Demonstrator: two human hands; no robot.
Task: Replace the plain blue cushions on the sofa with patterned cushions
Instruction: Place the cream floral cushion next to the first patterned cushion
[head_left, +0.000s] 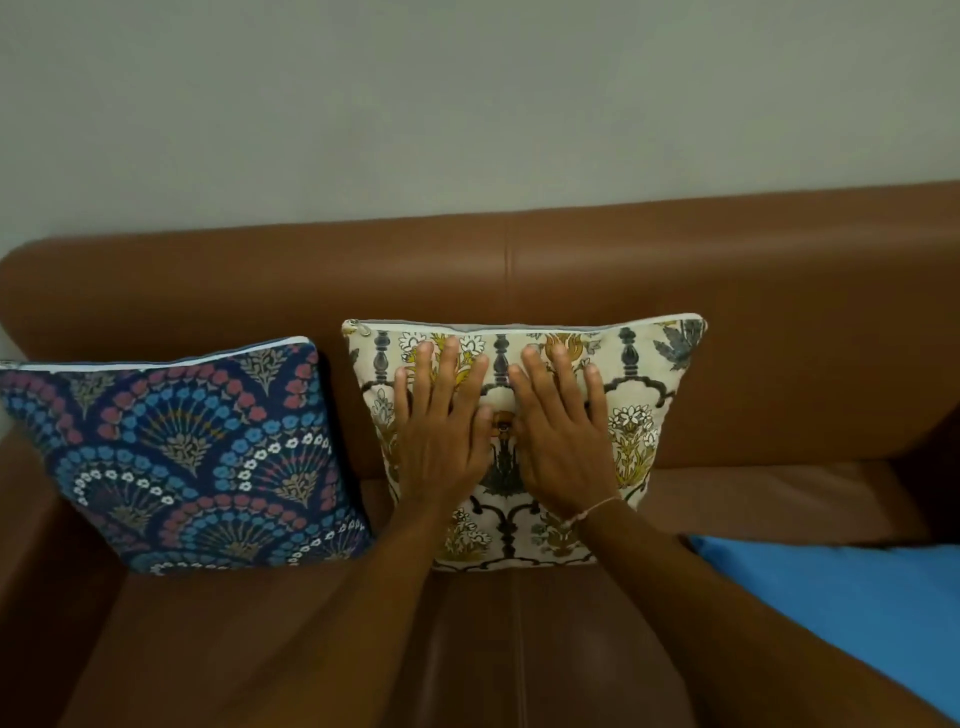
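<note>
A cream cushion (644, 415) with yellow and grey floral print leans upright against the back of the brown leather sofa (519, 270). Both my hands lie flat on its front, fingers spread: my left hand (441, 426) on the left half, my right hand (561, 431) on the right half. Neither hand grips anything. A dark blue cushion (182, 457) with a fan pattern in pink and light blue leans against the sofa back at the left. A plain blue cushion (852, 603) lies on the seat at the lower right, partly behind my right forearm.
A plain pale wall (467, 104) rises behind the sofa. The sofa's left armrest (31, 545) borders the dark blue cushion. Brown seat leather (467, 649) shows in front of the two patterned cushions.
</note>
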